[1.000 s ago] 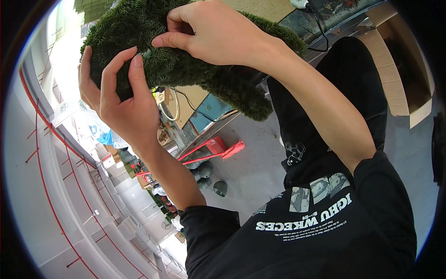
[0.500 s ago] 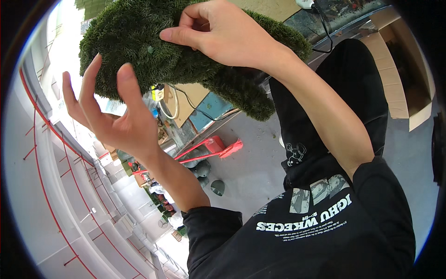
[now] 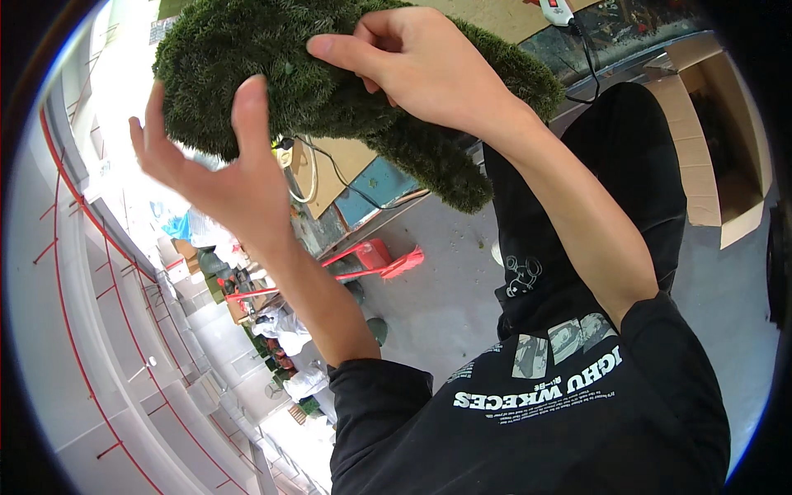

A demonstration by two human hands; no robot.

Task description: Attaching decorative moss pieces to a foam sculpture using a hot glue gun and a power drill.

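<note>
A large artificial-grass shape (image 3: pixel 247 58), dark green, bushy and with several thick limb-like parts, fills the top of the head view. My right hand (image 3: pixel 437 70) is over its middle, thumb and curled fingers drawn together against the foliage; whatever may be between them is hidden. Just left of that thumb, a small pale green bit shows on the foliage. My left hand (image 3: pixel 219 177) is at the shape's lower left edge, fingers and thumb spread wide, the thumb in front of the foliage. Whether it touches cannot be told.
Behind the shape stands a worktable (image 3: pixel 375 194) with boards and a cable. A white tool (image 3: pixel 557 11) with a black cord lies at the top right. Beside my leg is an open cardboard box (image 3: pixel 701 157). A red dustpan (image 3: pixel 373 254) and a red broom (image 3: pixel 404 262) are on the floor.
My left hand has moved up and right, closer to the grassy shape's edge. My right hand has shifted slightly right and down, its fingers still drawn together. The view has shifted a little.
</note>
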